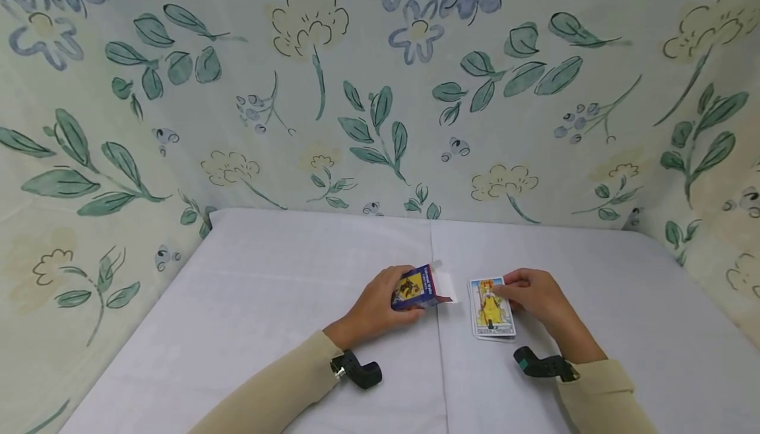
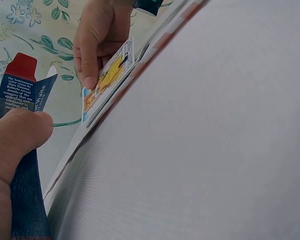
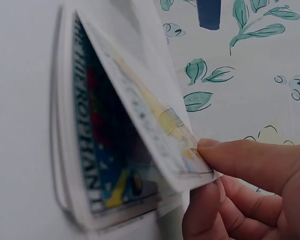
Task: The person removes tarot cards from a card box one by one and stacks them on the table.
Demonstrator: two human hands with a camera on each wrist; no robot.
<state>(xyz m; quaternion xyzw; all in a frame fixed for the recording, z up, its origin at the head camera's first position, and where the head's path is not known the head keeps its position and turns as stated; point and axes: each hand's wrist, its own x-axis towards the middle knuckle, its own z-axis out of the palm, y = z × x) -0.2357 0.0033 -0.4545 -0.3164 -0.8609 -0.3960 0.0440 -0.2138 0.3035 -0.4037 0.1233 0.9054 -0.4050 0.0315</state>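
My left hand [image 1: 373, 303] grips a blue tarot card box [image 1: 412, 289] with a yellow picture. The box lies on its side, its end flap [image 1: 443, 287] folded out towards the cards; in the left wrist view the thumb [image 2: 27, 131] presses on its printed side. To its right, a stack of tarot cards [image 1: 495, 339] rests on the cloth. My right hand [image 1: 539, 297] pinches the top card [image 1: 491, 309], a figure in yellow, by its edge. Seen from the right wrist, this card tilts up off the stack, baring a Hierophant card [image 3: 110, 155] beneath.
A white cloth [image 1: 249, 276] with a crease down its middle covers the table. Behind and at both sides hangs a floral curtain [image 1: 368, 45]. Each wrist wears a black camera, one on the left [image 1: 359, 369] and one on the right [image 1: 543, 364].
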